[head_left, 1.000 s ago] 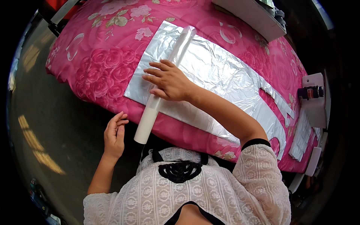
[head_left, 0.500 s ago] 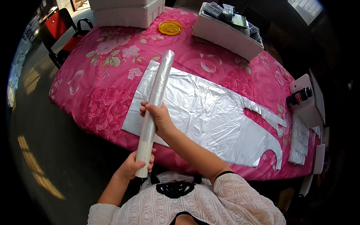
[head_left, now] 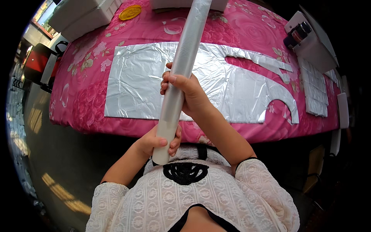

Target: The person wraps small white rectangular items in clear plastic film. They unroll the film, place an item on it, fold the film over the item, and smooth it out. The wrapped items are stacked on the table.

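Note:
A long roll of clear plastic film [head_left: 189,50] slants up and away from my body, its pale core end nearest me. My left hand [head_left: 150,141] is closed round that lower end, thumb on top. Farther up, my right hand [head_left: 190,89] wraps the middle of the roll. Beneath and beyond it, a silvery plastic apron [head_left: 135,83] lies spread flat on the table, wrinkled, its neck and tie straps pointing right. The roll and my right hand cover part of the apron. The roll's far tip is cut off by the frame's upper edge.
A pink floral tablecloth [head_left: 79,106] covers the table. A folded silvery stack [head_left: 315,91] lies at the right, near a white box [head_left: 312,52] and a dark jar [head_left: 296,35]. At the back stand a yellow dish [head_left: 130,12] and white foam boxes [head_left: 91,19]. A red chair [head_left: 35,61] is far left.
My view has shifted, so the table sits higher in the picture. The roll, still in both hands, has come closer to my body and moved right relative to the apron.

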`<state>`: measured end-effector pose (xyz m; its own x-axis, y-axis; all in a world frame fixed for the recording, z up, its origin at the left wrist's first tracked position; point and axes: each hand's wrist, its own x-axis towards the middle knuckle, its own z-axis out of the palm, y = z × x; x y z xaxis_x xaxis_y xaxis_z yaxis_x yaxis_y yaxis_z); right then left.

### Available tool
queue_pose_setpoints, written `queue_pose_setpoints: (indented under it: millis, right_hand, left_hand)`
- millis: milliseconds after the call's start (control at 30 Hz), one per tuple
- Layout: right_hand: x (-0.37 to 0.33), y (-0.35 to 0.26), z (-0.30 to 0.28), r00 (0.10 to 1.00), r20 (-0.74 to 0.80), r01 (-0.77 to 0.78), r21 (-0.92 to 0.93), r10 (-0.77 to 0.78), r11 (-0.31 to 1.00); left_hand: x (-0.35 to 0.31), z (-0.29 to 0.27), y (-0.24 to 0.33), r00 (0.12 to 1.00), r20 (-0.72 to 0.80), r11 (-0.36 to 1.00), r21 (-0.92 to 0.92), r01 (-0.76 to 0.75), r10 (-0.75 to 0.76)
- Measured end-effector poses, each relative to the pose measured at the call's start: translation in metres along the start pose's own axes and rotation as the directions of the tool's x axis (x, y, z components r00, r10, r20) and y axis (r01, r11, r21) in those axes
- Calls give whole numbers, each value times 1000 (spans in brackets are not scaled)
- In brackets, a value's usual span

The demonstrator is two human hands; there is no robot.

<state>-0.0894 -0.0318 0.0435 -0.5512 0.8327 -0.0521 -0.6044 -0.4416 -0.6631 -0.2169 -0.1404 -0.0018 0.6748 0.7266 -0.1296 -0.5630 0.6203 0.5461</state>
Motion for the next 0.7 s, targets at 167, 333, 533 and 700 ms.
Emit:
queue_pose_setpoints:
  millis: [167, 333, 533, 700]
  right_hand:
    - [-25, 2, -26, 1000, 20, 3, 69, -4, 998]
    - [-32, 11, -47, 999, 43, 23, 128, -29, 992]
    - [-29, 49, -65, 989, -135, -66, -21, 63, 998]
    - [8, 28, -101, 956, -291, -22, 83, 45, 996]
  left_hand:
    - [17, 3, -14, 997, 14, 997, -1, 81, -81]
    - [29, 2, -18, 994, -80, 994, 81, 74, -68]
    - [31, -16, -13, 851, -518, 905, 396, 154, 82]
    - [-14, -32, -14, 817, -569, 838, 396, 374, -96]
